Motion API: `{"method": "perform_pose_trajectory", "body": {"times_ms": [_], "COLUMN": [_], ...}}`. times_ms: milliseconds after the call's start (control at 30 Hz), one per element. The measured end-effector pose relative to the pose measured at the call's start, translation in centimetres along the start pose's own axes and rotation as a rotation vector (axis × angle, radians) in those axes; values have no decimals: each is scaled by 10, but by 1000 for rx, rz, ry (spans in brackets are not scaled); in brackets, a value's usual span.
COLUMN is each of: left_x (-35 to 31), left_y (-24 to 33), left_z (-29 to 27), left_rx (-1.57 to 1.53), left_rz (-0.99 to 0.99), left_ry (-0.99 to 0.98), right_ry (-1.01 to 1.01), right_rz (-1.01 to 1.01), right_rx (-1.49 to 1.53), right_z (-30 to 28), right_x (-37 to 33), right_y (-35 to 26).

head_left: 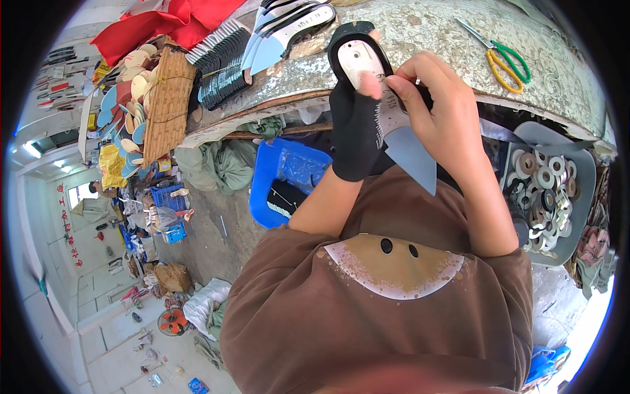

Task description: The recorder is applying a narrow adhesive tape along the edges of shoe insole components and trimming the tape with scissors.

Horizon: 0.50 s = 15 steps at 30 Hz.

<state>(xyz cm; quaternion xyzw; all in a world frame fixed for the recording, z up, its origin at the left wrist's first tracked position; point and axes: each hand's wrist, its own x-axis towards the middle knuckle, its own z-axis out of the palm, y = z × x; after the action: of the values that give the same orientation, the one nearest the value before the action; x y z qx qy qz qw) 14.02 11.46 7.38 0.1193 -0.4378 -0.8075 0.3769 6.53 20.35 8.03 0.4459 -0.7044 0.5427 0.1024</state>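
Black-gloved, your left hand (355, 131) grips a curved, black-rimmed, white-lined shoe piece (356, 56); your bare right hand (445, 105) pinches its edge, fingers narrow.

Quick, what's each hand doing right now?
Left hand: closed, in a black glove, holding the shoe piece.
Right hand: closed, pinching the same shoe piece's edge.

Left of the held shoe part (354, 56), stacked uppers (281, 36) lie on the desk (430, 29); farther left, insoles (136, 85) in a basket (169, 108). To its right, scissors (490, 46). Below it, a bin (261, 203) leftward and, rightward, rolls (546, 176) in a tub (586, 197).
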Motion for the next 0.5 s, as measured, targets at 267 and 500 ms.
{"method": "perform_pose_trajectory", "body": {"times_ms": [267, 500], "left_x": [-2, -3], "left_y": [-11, -17], "left_z": [-17, -19], "left_rx": [284, 319], "left_rz": [-282, -312], "left_ry": [-24, -2], "right_ry": [-69, -188], "right_rz": [42, 43], "right_rx": [-71, -70], "right_z": [2, -9], "right_x": [-34, -56], "right_y": [23, 39]}}
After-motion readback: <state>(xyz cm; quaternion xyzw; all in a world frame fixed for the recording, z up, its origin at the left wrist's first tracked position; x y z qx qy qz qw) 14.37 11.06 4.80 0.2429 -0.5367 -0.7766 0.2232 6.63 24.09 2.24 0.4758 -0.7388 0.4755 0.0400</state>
